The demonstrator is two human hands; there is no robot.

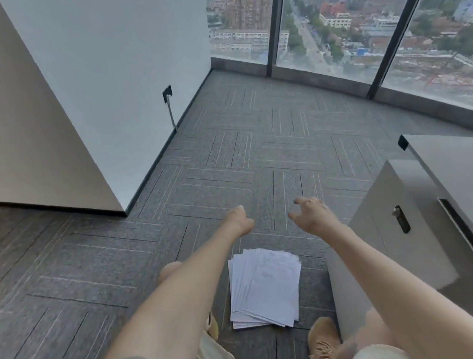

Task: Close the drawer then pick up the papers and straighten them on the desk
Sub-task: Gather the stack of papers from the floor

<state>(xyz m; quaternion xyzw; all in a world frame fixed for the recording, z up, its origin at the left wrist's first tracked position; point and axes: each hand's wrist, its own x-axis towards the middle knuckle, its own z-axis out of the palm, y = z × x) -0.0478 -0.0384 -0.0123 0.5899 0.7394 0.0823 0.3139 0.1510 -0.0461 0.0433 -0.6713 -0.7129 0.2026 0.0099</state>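
A fanned stack of white papers [266, 287] lies on the grey carpet between my feet. Both my arms stretch forward above the floor, beyond the papers. My left hand [239, 220] holds nothing; its fingers curl loosely downward. My right hand [312, 212] is empty with its fingers spread. At the right stands a white drawer cabinet [389, 240] with a dark lock on its face, its front flush. The white desk [464, 176] is beside it at the right edge, with a dark slot handle along its side.
A white wall column [52, 109] rises at the left with a black socket and cable. Floor-to-ceiling windows [330, 28] curve across the back. My tan shoes [323, 340] stand on either side of the papers. Open carpet [255, 149] lies ahead.
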